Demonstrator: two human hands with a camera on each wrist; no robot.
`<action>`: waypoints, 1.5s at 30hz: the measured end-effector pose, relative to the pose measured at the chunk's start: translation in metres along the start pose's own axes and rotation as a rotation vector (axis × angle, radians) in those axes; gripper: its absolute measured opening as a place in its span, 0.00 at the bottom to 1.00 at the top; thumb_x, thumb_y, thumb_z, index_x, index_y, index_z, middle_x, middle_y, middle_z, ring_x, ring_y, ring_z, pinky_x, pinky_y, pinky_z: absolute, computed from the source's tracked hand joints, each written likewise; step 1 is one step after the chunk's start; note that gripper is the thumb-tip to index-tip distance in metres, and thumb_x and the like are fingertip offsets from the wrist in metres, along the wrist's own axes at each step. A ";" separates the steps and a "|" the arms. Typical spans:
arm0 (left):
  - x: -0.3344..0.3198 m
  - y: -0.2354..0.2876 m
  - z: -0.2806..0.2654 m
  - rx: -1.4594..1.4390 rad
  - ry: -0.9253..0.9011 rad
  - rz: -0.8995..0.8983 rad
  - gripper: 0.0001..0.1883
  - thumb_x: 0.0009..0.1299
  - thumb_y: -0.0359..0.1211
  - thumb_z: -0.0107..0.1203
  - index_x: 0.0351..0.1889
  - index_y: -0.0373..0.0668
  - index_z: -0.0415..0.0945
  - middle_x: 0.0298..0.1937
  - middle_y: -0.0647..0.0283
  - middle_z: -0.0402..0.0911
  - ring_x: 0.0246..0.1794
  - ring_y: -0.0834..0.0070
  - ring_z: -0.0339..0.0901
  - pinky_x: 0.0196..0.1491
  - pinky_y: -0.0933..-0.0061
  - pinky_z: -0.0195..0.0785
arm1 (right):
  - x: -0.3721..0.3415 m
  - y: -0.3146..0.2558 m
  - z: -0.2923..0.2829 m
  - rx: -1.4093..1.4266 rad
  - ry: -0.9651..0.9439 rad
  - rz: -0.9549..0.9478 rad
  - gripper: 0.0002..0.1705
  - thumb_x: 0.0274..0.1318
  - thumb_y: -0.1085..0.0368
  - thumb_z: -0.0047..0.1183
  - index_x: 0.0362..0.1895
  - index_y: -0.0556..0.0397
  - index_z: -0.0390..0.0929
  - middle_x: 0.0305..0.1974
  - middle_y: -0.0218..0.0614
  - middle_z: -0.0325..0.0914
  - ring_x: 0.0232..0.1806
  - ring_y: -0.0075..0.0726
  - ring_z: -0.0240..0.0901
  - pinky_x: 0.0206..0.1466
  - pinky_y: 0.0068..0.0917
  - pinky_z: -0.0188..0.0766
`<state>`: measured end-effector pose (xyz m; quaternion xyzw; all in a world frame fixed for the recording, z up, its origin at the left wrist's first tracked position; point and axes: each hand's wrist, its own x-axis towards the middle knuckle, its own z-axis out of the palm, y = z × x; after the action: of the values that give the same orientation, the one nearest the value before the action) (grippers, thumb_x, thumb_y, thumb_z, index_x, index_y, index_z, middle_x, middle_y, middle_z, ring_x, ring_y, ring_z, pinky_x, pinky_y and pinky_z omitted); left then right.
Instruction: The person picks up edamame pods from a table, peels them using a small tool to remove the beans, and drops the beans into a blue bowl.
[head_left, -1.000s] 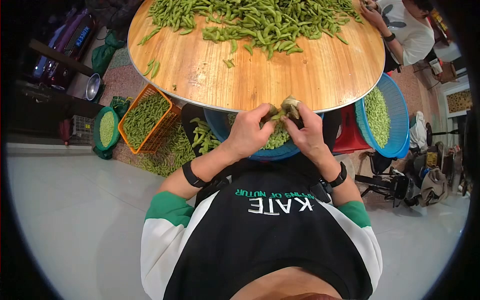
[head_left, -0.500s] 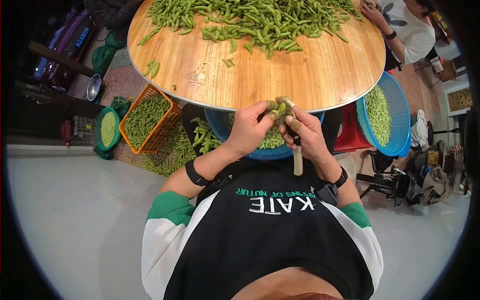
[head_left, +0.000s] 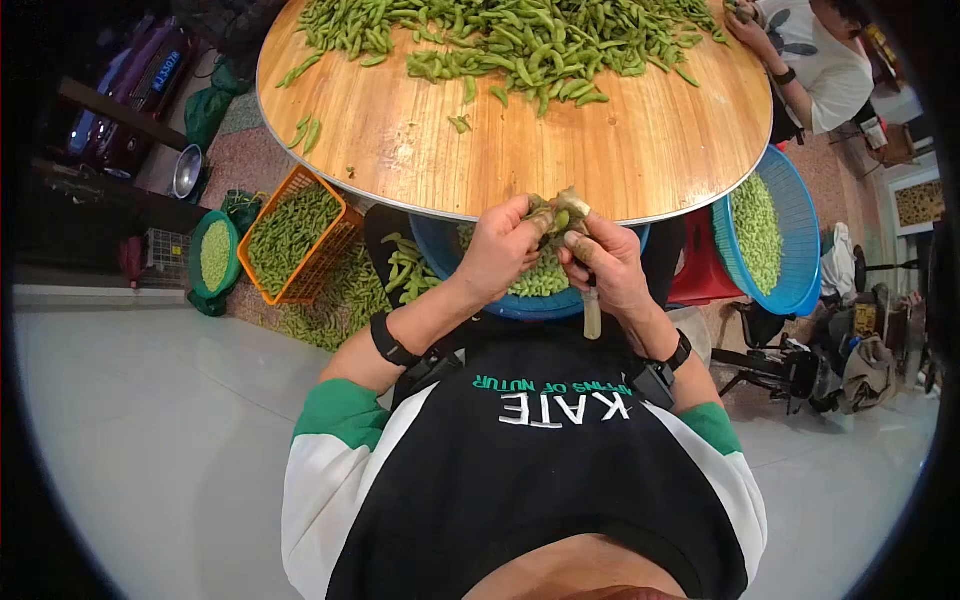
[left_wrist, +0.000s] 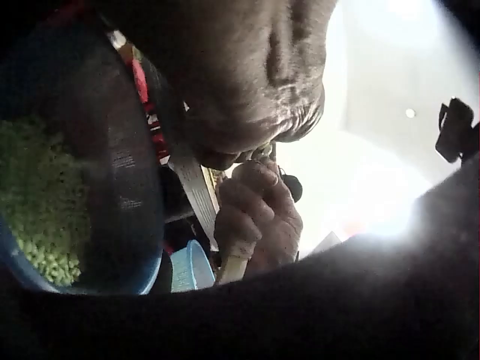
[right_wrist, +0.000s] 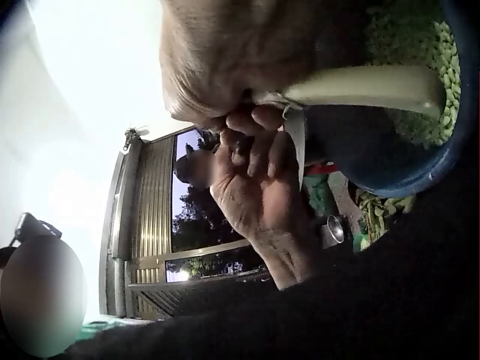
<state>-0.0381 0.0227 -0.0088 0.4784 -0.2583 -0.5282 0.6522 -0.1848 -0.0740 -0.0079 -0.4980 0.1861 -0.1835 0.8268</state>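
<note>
Both hands meet at the table's near edge in the head view. The left hand point(head_left: 500, 250) pinches a green pod point(head_left: 563, 218) between its fingertips. The right hand point(head_left: 612, 265), with dirty, partly covered fingertips, touches the pod's other side and grips a tool whose pale handle point(head_left: 592, 315) points down toward the body. In the right wrist view that handle point(right_wrist: 367, 88) sticks out of the right hand point(right_wrist: 232, 60); the tool's far end is hidden. The left wrist view shows the left hand point(left_wrist: 247, 75) above the right hand point(left_wrist: 259, 217). Beneath the hands, a blue basin point(head_left: 435, 245) holds shelled beans point(head_left: 540, 278).
A pod heap point(head_left: 540, 45) covers the far side of the round wooden table point(head_left: 420, 150). At left stand an orange crate point(head_left: 325, 260) of pods and a green basin point(head_left: 232, 270). A blue basket point(head_left: 800, 225) of beans is at right, near another person point(head_left: 820, 70).
The right hand has turned, and the pale handle, out of sight a second ago, shows below it. Since half a second ago the left fingers have shifted slightly around the pod.
</note>
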 end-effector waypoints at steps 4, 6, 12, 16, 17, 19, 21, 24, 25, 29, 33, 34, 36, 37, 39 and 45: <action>0.006 0.008 -0.010 -0.377 -0.175 -0.222 0.06 0.72 0.30 0.48 0.33 0.39 0.69 0.25 0.70 0.72 0.20 0.89 0.63 0.21 0.85 0.55 | 0.000 -0.002 -0.003 -0.029 -0.024 -0.019 0.17 0.64 0.70 0.45 0.56 0.58 0.70 0.30 0.29 0.74 0.19 0.14 0.59 0.19 0.14 0.56; 0.007 0.005 -0.008 -0.391 -0.197 -0.257 0.07 0.72 0.30 0.49 0.32 0.39 0.69 0.24 0.71 0.71 0.19 0.89 0.63 0.20 0.85 0.54 | 0.000 -0.003 -0.001 -0.090 0.013 -0.029 0.17 0.64 0.70 0.46 0.56 0.58 0.70 0.30 0.29 0.74 0.19 0.14 0.60 0.20 0.13 0.56; 0.002 0.002 0.004 0.251 0.046 0.057 0.07 0.71 0.30 0.49 0.31 0.37 0.70 0.20 0.71 0.69 0.16 0.87 0.62 0.19 0.82 0.55 | 0.009 0.009 -0.008 -0.454 0.167 -0.254 0.16 0.57 0.72 0.53 0.51 0.58 0.73 0.30 0.32 0.76 0.23 0.22 0.67 0.26 0.20 0.65; 0.003 0.002 -0.006 0.146 -0.037 -0.117 0.07 0.73 0.32 0.49 0.35 0.40 0.74 0.19 0.74 0.67 0.15 0.90 0.59 0.18 0.86 0.50 | 0.010 0.002 -0.013 -0.964 0.111 -0.524 0.15 0.49 0.73 0.58 0.43 0.59 0.73 0.28 0.44 0.74 0.25 0.42 0.73 0.30 0.31 0.69; 0.002 0.002 -0.007 0.303 -0.026 -0.104 0.07 0.73 0.32 0.49 0.35 0.39 0.74 0.19 0.74 0.67 0.16 0.90 0.59 0.18 0.86 0.51 | 0.012 0.001 -0.014 -0.961 0.102 -0.533 0.15 0.49 0.73 0.58 0.43 0.59 0.73 0.28 0.44 0.74 0.25 0.42 0.73 0.30 0.31 0.69; -0.004 0.008 -0.005 0.429 -0.046 -0.034 0.08 0.73 0.33 0.48 0.36 0.38 0.74 0.20 0.73 0.69 0.17 0.88 0.62 0.20 0.85 0.55 | 0.016 -0.002 -0.017 -1.004 0.041 -0.562 0.12 0.48 0.74 0.58 0.39 0.59 0.72 0.25 0.48 0.70 0.26 0.53 0.71 0.30 0.33 0.68; -0.009 0.010 -0.001 0.589 -0.084 0.059 0.09 0.73 0.32 0.47 0.39 0.36 0.74 0.21 0.70 0.71 0.20 0.86 0.67 0.24 0.82 0.60 | 0.019 0.002 -0.015 -0.998 0.062 -0.579 0.11 0.46 0.74 0.58 0.34 0.59 0.70 0.22 0.47 0.68 0.25 0.55 0.70 0.28 0.35 0.67; -0.015 0.011 -0.003 0.729 -0.042 0.152 0.08 0.72 0.30 0.47 0.41 0.34 0.72 0.23 0.64 0.74 0.23 0.80 0.72 0.28 0.75 0.66 | 0.020 0.002 -0.006 -1.059 0.102 -0.553 0.11 0.44 0.74 0.58 0.29 0.60 0.67 0.21 0.50 0.67 0.23 0.56 0.68 0.26 0.38 0.65; -0.017 0.009 -0.004 0.769 -0.012 0.213 0.08 0.71 0.29 0.48 0.42 0.33 0.71 0.23 0.62 0.75 0.23 0.78 0.73 0.28 0.74 0.67 | 0.019 -0.001 -0.005 -1.060 0.102 -0.559 0.11 0.44 0.74 0.58 0.29 0.60 0.67 0.21 0.50 0.67 0.23 0.56 0.68 0.26 0.38 0.65; -0.033 0.017 0.002 0.782 0.031 0.378 0.08 0.65 0.25 0.52 0.38 0.34 0.64 0.25 0.47 0.73 0.28 0.45 0.73 0.28 0.58 0.63 | 0.018 -0.005 0.002 -1.152 0.016 -0.576 0.12 0.41 0.75 0.57 0.30 0.59 0.67 0.23 0.50 0.68 0.26 0.59 0.70 0.27 0.41 0.66; -0.038 0.025 -0.004 0.898 0.006 0.666 0.05 0.66 0.23 0.52 0.38 0.35 0.68 0.28 0.48 0.74 0.29 0.48 0.75 0.30 0.58 0.67 | 0.019 -0.002 0.001 -1.139 -0.004 -0.579 0.12 0.41 0.75 0.57 0.32 0.59 0.67 0.25 0.50 0.68 0.28 0.59 0.70 0.28 0.42 0.66; -0.043 0.036 -0.009 0.953 0.033 0.632 0.05 0.66 0.23 0.52 0.38 0.35 0.70 0.30 0.49 0.75 0.30 0.51 0.76 0.32 0.61 0.70 | 0.017 -0.005 0.002 -1.100 -0.013 -0.585 0.12 0.41 0.75 0.56 0.32 0.59 0.67 0.26 0.50 0.68 0.28 0.59 0.70 0.28 0.42 0.67; -0.050 0.061 -0.031 1.229 0.117 0.710 0.04 0.66 0.26 0.53 0.37 0.36 0.72 0.29 0.52 0.77 0.26 0.56 0.78 0.29 0.63 0.72 | 0.013 -0.006 -0.001 -1.054 -0.014 -0.588 0.12 0.42 0.75 0.56 0.33 0.59 0.68 0.26 0.49 0.68 0.28 0.59 0.70 0.28 0.42 0.67; -0.052 0.067 -0.054 1.413 0.202 0.672 0.04 0.67 0.30 0.54 0.36 0.39 0.73 0.27 0.53 0.77 0.25 0.59 0.78 0.27 0.65 0.71 | 0.010 -0.005 -0.006 -1.094 -0.027 -0.591 0.12 0.42 0.75 0.56 0.33 0.58 0.68 0.26 0.49 0.68 0.29 0.59 0.71 0.29 0.42 0.67; -0.063 0.092 -0.076 1.839 0.369 0.446 0.06 0.67 0.34 0.55 0.32 0.41 0.74 0.27 0.54 0.75 0.30 0.60 0.76 0.31 0.60 0.71 | 0.008 -0.003 -0.011 -1.127 -0.039 -0.597 0.12 0.42 0.75 0.56 0.33 0.58 0.68 0.27 0.49 0.69 0.29 0.58 0.71 0.29 0.42 0.67; 0.025 0.108 -0.083 1.564 0.194 0.800 0.03 0.62 0.28 0.55 0.33 0.38 0.74 0.32 0.53 0.74 0.38 0.54 0.73 0.41 0.59 0.68 | 0.009 0.005 -0.012 -1.120 -0.071 -0.603 0.12 0.44 0.75 0.57 0.35 0.58 0.70 0.27 0.49 0.71 0.30 0.58 0.72 0.29 0.39 0.69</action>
<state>0.0876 0.0269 0.0497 0.7041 -0.6372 0.1106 0.2933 -0.1824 -0.0857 -0.0186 -0.8912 0.0780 -0.2662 0.3588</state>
